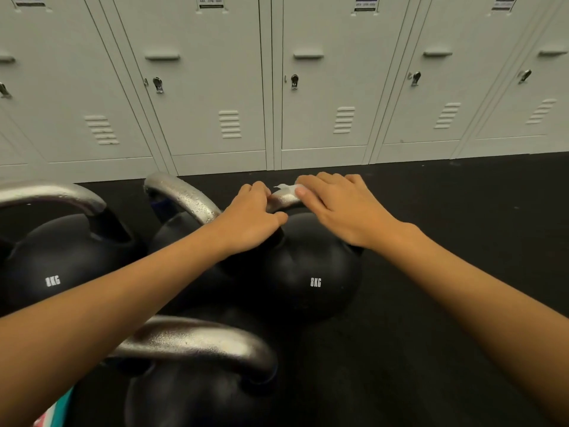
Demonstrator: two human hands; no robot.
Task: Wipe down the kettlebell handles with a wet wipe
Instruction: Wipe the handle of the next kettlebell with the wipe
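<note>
Kettlebell handle [284, 200] lay between my hands.
My left hand [254, 217] gripped it; my right hand [340, 208] pressed the wet wipe [284, 188] on top.

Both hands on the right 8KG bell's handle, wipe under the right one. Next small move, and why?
Probably slide the right hand with the wet wipe leftward along the handle toward the left hand, which grips the handle's left end. The bare metal between the hands looks not yet covered by the wipe.
</note>
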